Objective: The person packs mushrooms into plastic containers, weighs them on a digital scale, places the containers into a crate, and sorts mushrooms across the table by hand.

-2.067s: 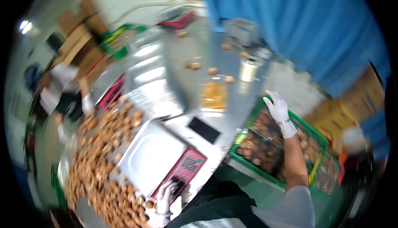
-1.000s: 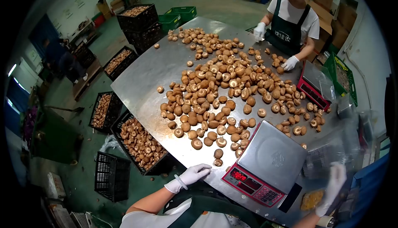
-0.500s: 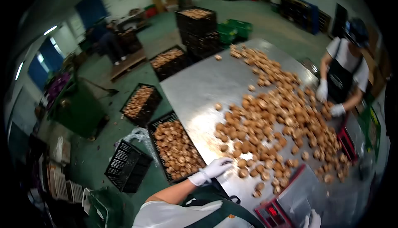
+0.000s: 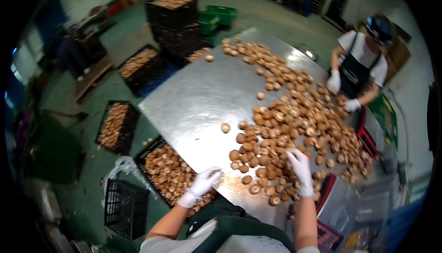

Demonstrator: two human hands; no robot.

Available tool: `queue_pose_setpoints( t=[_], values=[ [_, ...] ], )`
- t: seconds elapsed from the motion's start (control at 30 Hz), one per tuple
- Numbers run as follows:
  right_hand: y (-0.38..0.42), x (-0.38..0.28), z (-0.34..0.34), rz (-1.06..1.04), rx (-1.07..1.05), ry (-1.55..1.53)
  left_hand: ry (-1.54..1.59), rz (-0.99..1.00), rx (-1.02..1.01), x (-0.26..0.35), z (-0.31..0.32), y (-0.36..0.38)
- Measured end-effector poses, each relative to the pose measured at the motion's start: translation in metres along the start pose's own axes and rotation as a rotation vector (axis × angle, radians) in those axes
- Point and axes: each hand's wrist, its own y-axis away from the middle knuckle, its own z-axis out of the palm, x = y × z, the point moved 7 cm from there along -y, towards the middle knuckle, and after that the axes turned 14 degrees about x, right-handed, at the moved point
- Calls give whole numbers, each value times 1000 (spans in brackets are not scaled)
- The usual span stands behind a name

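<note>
Brown mushrooms (image 4: pixel 281 128) lie in a broad heap across the steel table (image 4: pixel 184 96). My white-gloved right hand (image 4: pixel 300 170) is over the near part of the heap, fingers stretched and slightly bent, the tips right at the mushrooms. At the table's left edge hovers my gloved left hand (image 4: pixel 201 187), its fingers loosely bent and apart, with nothing visible in them. Below that hand, a black crate (image 4: pixel 140 161) full of mushrooms stands against the table. A red-framed scale (image 4: pixel 329 234) with a flat metal plate sits to the right of my right forearm.
Across the table a co-worker (image 4: pixel 357 69) in white gloves handles mushrooms beside a second red scale (image 4: pixel 367 140). An empty black crate (image 4: pixel 124 209) and a filled crate (image 4: pixel 115 126) stand on the floor at left. Stacked dark crates (image 4: pixel 172 27) and green crates (image 4: pixel 221 14) are farther back.
My right hand has gone from beside the scale plate up over the mushroom heap. My left hand has drawn back from the mushrooms to the table edge. The view has turned right.
</note>
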Motion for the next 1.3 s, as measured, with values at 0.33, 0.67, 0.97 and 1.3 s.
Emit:
queue_pose_setpoints(
  t=[0.33,0.67,0.97,1.3],
  values=[
    [-27,1,156,-278,-44,666,259,-100,-58,-18,-5,-9],
    [-4,-6,151,-394,27,423,261,-78,-141,-20,26,-34],
    [-6,39,136,-22,160,-48,329,-129,-36,-1,10,-55],
    [55,-53,156,178,-373,-315,683,-438,-273,2,17,-34]
  ],
)
